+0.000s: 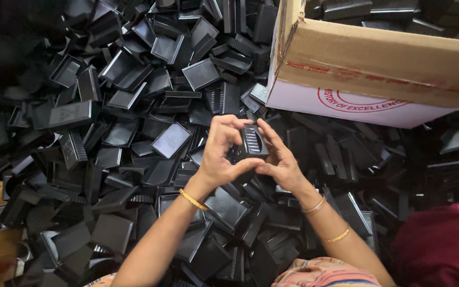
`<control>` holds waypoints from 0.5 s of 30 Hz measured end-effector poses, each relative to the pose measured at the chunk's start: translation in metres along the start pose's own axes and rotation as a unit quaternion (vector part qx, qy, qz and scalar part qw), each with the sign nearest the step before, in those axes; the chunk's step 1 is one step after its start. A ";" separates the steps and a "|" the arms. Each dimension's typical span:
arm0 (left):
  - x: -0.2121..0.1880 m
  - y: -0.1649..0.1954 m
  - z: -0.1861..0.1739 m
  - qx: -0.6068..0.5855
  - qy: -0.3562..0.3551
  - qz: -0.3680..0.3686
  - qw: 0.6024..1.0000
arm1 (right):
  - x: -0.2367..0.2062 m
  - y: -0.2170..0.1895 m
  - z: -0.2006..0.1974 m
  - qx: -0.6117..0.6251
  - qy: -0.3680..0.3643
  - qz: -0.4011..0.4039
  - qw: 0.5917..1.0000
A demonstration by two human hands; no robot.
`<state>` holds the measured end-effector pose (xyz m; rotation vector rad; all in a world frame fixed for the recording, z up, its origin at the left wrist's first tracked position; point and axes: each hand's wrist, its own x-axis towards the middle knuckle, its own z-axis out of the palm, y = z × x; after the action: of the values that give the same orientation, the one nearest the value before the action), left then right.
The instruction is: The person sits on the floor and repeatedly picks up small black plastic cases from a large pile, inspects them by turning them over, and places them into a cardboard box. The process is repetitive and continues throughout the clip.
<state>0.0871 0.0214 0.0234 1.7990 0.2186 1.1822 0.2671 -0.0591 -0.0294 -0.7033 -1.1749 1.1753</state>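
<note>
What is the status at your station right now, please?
Left hand and right hand both gripping one black plastic part. Loose black parts heaped all around. Cardboard box just beyond, not obstructing.

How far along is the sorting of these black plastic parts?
Done: some black plastic parts already lie inside the cardboard box. In hand: left hand and right hand grip one ribbed black plastic piece. Left: a large loose pile remains.

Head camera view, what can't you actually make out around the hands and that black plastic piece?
- Black plastic piece, head view: its lower part and back are covered by the left hand and right hand.
- Cardboard box: cut off by the top and right edges, its contents mostly out of sight.
- Pile of black parts: lower layers buried, dark corners unreadable.
</note>
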 end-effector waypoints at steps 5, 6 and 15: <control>0.004 0.004 0.006 0.128 0.003 -0.018 0.992 | -0.004 -0.002 0.005 0.065 0.053 0.041 0.996; 0.004 0.006 0.006 0.110 -0.001 -0.025 0.994 | -0.005 -0.003 0.005 0.080 0.064 0.055 0.993; 0.011 0.024 0.009 0.093 -0.018 -0.039 0.995 | -0.007 -0.015 0.007 0.068 0.066 0.058 0.994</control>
<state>0.0924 0.0092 0.0480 1.9535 0.3853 1.1020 0.2660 -0.0714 -0.0162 -0.7422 -0.9452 1.2734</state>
